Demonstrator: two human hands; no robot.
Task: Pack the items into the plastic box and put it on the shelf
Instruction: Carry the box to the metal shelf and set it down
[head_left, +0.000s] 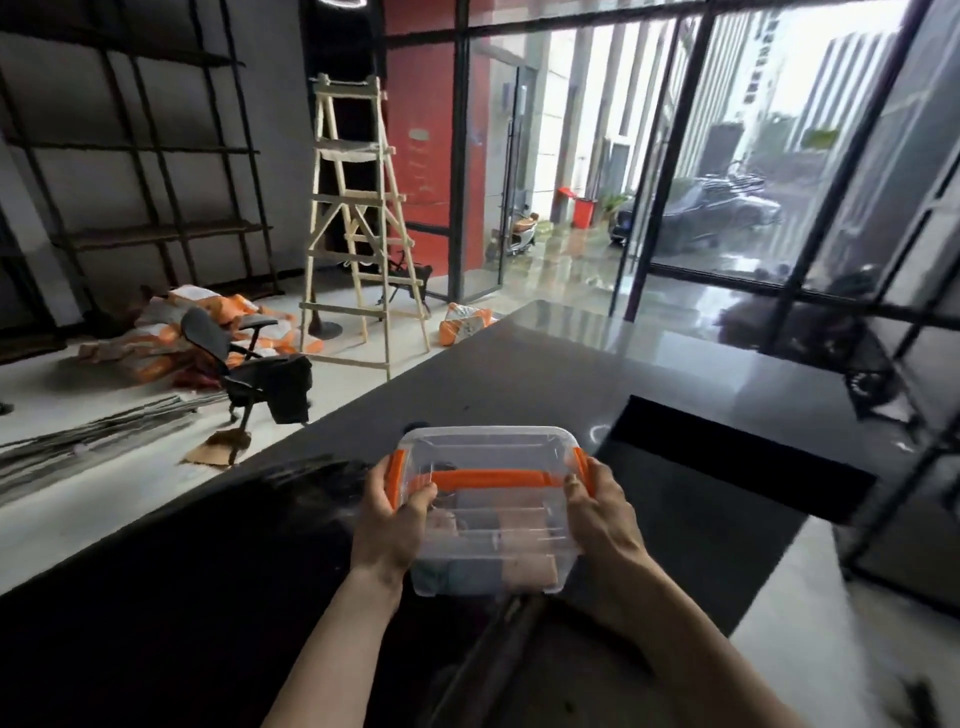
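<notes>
No readable label. Your left hand (395, 514) & right hand (602, 512) clamp plastic box (485, 512) sides, box between them above table (519, 384).

A large, dim room with a pale glossy floor (130, 483). A long dark bench (545, 374) with a shiny top runs diagonally from the foreground toward the far windows. On the left, a grey wall (280, 104) carries a tall dark metal shelving frame (140, 156). A wooden stepladder (358, 218) stands near the middle, in front of a red wall panel (421, 130). A black office chair (249, 364) lies tipped beside a heap of orange and white sacks (171, 332). Floor-to-ceiling windows (753, 145) with black frames fill the right side, letting in bright daylight. Outside are a parked car (706, 213), a scooter (519, 234) and wet pavement.
</notes>
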